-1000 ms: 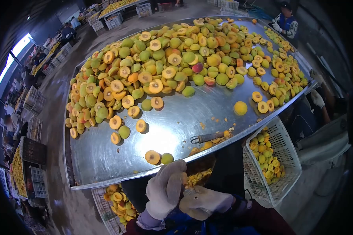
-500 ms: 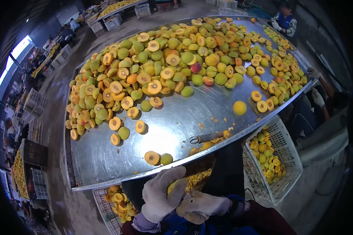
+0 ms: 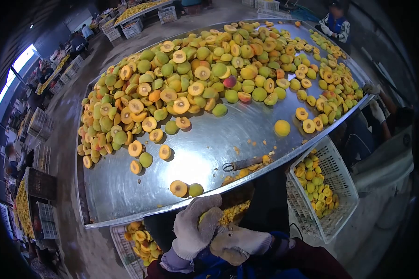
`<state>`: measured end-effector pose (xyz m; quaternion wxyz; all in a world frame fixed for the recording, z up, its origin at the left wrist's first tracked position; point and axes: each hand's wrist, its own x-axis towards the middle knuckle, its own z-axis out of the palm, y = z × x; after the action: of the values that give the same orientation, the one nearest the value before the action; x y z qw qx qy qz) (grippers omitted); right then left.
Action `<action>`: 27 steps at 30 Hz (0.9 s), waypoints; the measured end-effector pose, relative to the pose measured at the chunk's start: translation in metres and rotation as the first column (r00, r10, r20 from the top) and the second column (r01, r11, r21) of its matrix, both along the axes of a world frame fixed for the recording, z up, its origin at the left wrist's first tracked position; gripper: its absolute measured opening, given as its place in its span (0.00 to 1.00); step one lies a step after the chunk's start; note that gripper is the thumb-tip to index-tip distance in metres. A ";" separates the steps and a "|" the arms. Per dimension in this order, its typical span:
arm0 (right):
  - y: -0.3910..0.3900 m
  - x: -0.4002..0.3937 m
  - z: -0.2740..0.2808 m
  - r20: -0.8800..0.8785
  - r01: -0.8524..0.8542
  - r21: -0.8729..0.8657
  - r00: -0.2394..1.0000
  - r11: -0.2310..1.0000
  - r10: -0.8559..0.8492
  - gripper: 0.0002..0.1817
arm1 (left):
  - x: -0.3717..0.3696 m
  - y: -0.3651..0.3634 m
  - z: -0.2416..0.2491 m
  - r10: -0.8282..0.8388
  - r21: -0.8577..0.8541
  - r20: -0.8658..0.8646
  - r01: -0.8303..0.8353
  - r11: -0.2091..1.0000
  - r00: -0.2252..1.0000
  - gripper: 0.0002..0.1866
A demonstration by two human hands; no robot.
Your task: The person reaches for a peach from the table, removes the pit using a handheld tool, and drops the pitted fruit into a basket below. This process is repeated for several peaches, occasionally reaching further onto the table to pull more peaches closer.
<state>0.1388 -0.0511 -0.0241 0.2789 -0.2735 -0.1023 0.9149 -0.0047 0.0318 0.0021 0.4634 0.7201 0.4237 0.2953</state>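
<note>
My left hand, in a pale work glove, is closed around a peach half; only a sliver of its yellow-green skin shows between thumb and fingers. Close against it, my right hand, also gloved, has its fingers curled in, and whatever they hold is hidden. Both hands are above my lap, just below the near edge of the metal table. On the table just beyond them rest a cut peach half and a green-yellow peach piece. A pitting tool with a wire loop lies near the edge.
A large heap of halved peaches covers the table's far side. White crates of peach halves stand at right and lower left. Peach scraps sit below the edge. Co-workers stand at the far right corner and right side.
The view has shifted slightly. My left thumb and fingers have closed a little further over the peach half, so less of it shows. The table's contents stay as they were.
</note>
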 end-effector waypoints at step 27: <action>-0.006 -0.010 0.026 0.196 0.285 0.317 0.914 0.905 -0.356 0.11 | 0.011 0.001 0.030 -0.019 0.082 0.097 0.011 0.997 0.995 0.12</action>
<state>0.1292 -0.0575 0.0017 0.4474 -0.3566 -0.2190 0.7904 0.0064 0.0329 0.0322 0.4560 0.7263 0.3829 0.3435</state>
